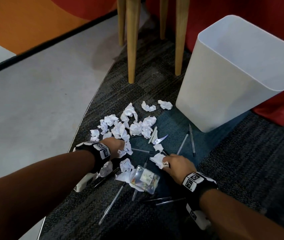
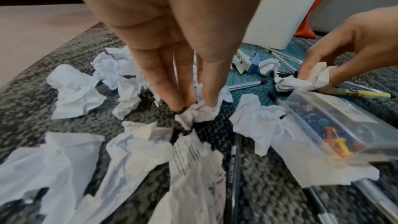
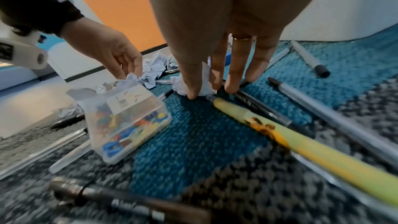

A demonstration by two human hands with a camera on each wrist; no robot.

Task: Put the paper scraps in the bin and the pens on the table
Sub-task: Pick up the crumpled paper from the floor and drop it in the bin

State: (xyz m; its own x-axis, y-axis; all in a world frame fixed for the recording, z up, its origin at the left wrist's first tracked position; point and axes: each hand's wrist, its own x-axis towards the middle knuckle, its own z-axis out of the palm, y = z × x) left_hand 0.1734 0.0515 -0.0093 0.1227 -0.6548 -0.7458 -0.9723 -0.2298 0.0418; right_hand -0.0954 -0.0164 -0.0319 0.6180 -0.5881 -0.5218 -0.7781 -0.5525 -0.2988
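Observation:
Several crumpled white paper scraps (image 1: 134, 125) lie on the dark carpet in front of a white bin (image 1: 238, 80). Several pens (image 1: 192, 141) lie among them. My left hand (image 1: 118, 146) reaches down into the pile, and its fingertips (image 2: 206, 101) pinch one paper scrap (image 2: 198, 113) against the floor. My right hand (image 1: 174, 163) pinches another paper scrap (image 1: 158, 159), seen between thumb and fingers (image 3: 202, 84). A yellow pen (image 3: 301, 140) lies just under the right hand.
A clear plastic box of coloured push pins (image 1: 145, 181) sits between my hands. A small white and blue stapler-like tool (image 1: 156, 137) lies near the pens. Wooden table legs (image 1: 131, 40) stand behind the pile. A red seat (image 1: 276, 110) is behind the bin.

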